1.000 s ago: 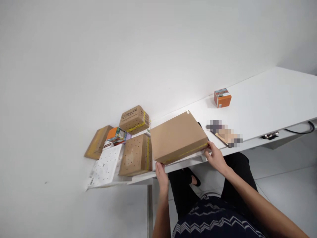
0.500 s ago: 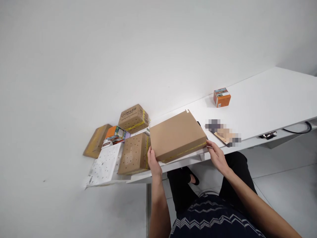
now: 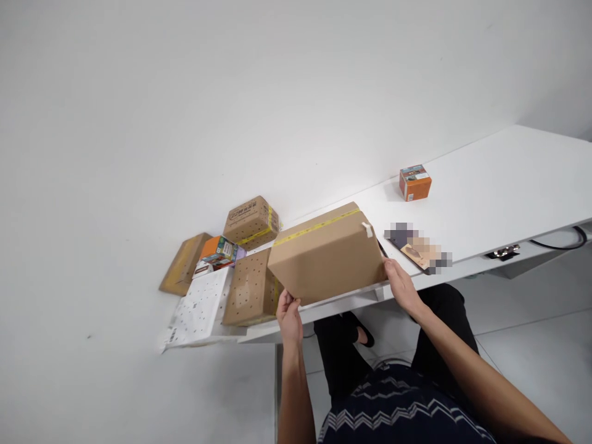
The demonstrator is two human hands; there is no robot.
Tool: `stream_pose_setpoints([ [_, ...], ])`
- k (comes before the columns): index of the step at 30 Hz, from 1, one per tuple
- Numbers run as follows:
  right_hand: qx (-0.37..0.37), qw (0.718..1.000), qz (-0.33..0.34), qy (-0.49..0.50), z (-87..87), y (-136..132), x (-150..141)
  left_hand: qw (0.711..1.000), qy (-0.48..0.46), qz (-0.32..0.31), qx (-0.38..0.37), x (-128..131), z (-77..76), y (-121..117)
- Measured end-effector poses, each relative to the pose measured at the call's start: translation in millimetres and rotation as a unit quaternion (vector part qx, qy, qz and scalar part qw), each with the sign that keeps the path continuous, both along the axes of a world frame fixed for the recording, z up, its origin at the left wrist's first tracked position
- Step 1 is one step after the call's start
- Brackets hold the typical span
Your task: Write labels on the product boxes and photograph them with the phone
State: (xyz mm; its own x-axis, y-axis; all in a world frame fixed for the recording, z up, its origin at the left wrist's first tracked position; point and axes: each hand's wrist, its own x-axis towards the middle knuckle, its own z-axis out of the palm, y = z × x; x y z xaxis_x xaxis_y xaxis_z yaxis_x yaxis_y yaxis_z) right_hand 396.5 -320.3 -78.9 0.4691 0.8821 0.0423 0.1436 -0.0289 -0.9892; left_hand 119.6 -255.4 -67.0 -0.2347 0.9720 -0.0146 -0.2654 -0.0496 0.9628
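Observation:
A brown cardboard box [image 3: 328,265] sits tilted over the front part of the white table, between my two hands. Yellow tape runs along its upper far face, and a small white torn piece sticks out at its right end. My left hand [image 3: 290,316] pinches the box's lower left corner, thumb and fingers together. At the lower right corner, the fingers of my right hand [image 3: 402,287] are closed on the box, partly hidden behind its edge. Left of it stands a dotted cardboard box [image 3: 247,290], close to my left hand.
Farther left are a white dotted parcel [image 3: 203,308], a small orange box [image 3: 215,250], a taped carton [image 3: 182,262] and a printed carton [image 3: 250,219]. On the white table [image 3: 499,185] to the right lie a partly blurred phone-like item [image 3: 411,250] and an orange box [image 3: 415,184].
The box has turned over between my hands: the yellow tape, before along the lower front side, now shows on top. My left fingers have shifted to a pinch at the corner.

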Motion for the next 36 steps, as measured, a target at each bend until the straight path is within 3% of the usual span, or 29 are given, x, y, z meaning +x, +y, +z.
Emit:
stream_pose_setpoints([
  [5,-0.016,1.0,0.01,-0.018,-13.6,-10,2,0.999,-0.011,0.006,-0.036,-5,-13.7,-7],
  [9,0.0,1.0,0.005,-0.021,-13.9,-15,6,0.999,-0.025,-0.009,-0.029,-8,-5.1,-8],
  [13,0.018,1.0,-0.007,-0.002,-10.3,-19,7,0.997,-0.067,0.029,-0.03,-8,11.2,-3],
  [21,0.068,0.997,-0.031,-0.03,23.2,-20,5,0.999,0.042,0.028,-0.005,4,41.4,7],
  [26,0.089,0.994,-0.002,-0.058,47.9,-16,1,0.998,0.021,0.048,0.031,8,50.3,4],
  [30,0.095,0.995,0.009,-0.016,44.4,-9,-1,0.998,0.007,0.016,0.056,2,37.8,-1],
  [36,0.019,1.0,0.004,-0.023,8.5,-7,-4,0.997,0.073,0.011,-0.002,-3,-4.9,-11],
])
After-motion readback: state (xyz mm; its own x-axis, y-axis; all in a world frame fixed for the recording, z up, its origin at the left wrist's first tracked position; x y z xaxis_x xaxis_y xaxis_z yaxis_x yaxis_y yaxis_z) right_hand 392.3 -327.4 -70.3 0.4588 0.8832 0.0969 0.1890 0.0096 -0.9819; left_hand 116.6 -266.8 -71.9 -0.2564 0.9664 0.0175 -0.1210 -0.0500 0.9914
